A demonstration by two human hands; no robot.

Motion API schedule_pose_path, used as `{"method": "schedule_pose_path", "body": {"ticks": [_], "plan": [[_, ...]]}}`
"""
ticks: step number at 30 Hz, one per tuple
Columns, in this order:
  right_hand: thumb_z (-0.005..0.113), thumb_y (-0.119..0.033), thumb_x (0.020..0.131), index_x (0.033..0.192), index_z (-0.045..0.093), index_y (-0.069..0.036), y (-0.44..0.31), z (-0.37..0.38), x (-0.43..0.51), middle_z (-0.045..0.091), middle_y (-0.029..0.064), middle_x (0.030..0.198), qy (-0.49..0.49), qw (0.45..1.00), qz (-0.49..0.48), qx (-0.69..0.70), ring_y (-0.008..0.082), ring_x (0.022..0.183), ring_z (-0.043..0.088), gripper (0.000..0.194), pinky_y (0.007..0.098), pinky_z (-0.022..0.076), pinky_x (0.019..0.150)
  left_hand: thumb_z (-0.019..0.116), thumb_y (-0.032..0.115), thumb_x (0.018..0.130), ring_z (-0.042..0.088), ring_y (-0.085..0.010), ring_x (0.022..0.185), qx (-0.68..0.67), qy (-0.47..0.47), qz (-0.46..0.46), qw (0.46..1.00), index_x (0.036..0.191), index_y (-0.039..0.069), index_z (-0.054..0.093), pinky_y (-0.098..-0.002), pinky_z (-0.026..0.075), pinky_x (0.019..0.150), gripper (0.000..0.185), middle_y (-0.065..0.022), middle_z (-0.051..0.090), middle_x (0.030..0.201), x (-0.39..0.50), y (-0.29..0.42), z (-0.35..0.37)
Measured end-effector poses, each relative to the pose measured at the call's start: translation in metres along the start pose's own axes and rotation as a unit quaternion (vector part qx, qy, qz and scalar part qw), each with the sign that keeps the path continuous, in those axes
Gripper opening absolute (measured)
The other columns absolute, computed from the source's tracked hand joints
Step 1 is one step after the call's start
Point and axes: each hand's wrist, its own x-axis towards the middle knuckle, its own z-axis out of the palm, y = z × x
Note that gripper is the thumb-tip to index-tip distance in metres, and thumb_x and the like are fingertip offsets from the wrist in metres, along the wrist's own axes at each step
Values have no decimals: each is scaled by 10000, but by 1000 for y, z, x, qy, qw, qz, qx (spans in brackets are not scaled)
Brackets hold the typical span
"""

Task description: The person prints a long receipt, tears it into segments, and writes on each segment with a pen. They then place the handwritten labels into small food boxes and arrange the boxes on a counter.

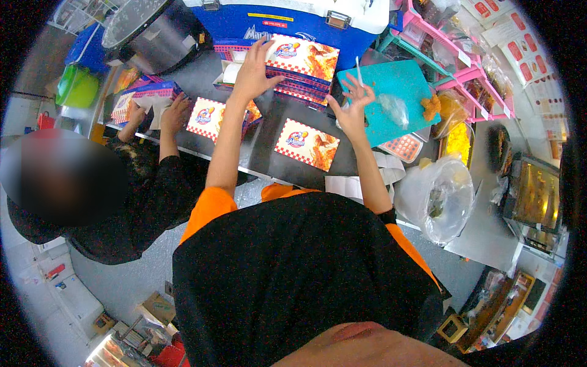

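Observation:
My left hand (pixel 255 73) is at the left end of a stack of printed cardboard food boxes (pixel 303 59), fingers spread; whether it touches them I cannot tell. Fingers apart, my right hand (pixel 352 102) is just right of the stack's lower right corner, beside a turquoise cutting board (pixel 390 98). One more printed box (pixel 307 144) lies flat on the dark counter in front of me. Further left, another printed box (pixel 202 117) is partly hidden behind my left forearm.
A co-worker on the left handles an opened box (pixel 158 94). Behind the stack stands a blue cooler (pixel 229 23), with a large metal pot (pixel 160 41) beside it. Fried chicken (pixel 431 108) sits on the board's right edge. A plastic-lined container (pixel 412 192) and pink baskets (pixel 463 69) are at right.

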Motion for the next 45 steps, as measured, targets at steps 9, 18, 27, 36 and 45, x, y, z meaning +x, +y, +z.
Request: {"method": "schedule_pose_path", "body": {"ticks": [9, 18, 27, 36, 45], "plan": [[770, -270, 761, 1134, 489, 106, 27, 38, 20, 494, 267, 1185, -20, 973, -8, -231, 386, 963, 594, 600, 420, 498, 821, 707, 526, 730, 294, -399, 1363, 141, -221, 158, 952, 1456, 244, 323, -511, 271, 1122, 868, -167, 322, 1488, 50, -31, 17], [783, -261, 772, 1253, 362, -7, 4, 30, 39, 532, 137, 1145, 5, 969, -47, -242, 255, 740, 647, 687, 335, 530, 630, 601, 583, 813, 516, -426, 1177, 153, -201, 226, 941, 1347, 182, 508, -453, 423, 1010, 675, -189, 547, 1299, 61, -35, 11], [700, -122, 850, 1150, 215, -60, -19, 28, 75, 594, 218, 1172, 90, 986, -64, -121, 283, 924, 653, 574, 341, 582, 711, 800, 338, 702, 650, -251, 934, -150, -201, -11, 968, 1120, 9, 625, -331, 523, 795, 560, -182, 649, 1008, 113, -15, -34], [737, -96, 808, 1128, 199, -49, -39, 26, 99, 534, 241, 1208, 109, 986, -91, -84, 282, 870, 659, 627, 330, 605, 696, 793, 128, 696, 530, -299, 1162, -185, -53, 118, 974, 1339, 1, 367, -390, 423, 980, 782, -210, 438, 1286, 90, -14, -30], [787, -165, 725, 1204, 339, -40, -17, 6, 90, 563, 172, 1210, 52, 967, -72, -240, 246, 911, 674, 668, 343, 572, 730, 575, -20, 780, 475, -390, 1227, -123, -95, 105, 982, 1342, 43, 419, -376, 435, 997, 587, -194, 475, 1335, 83, -33, -41]]}}
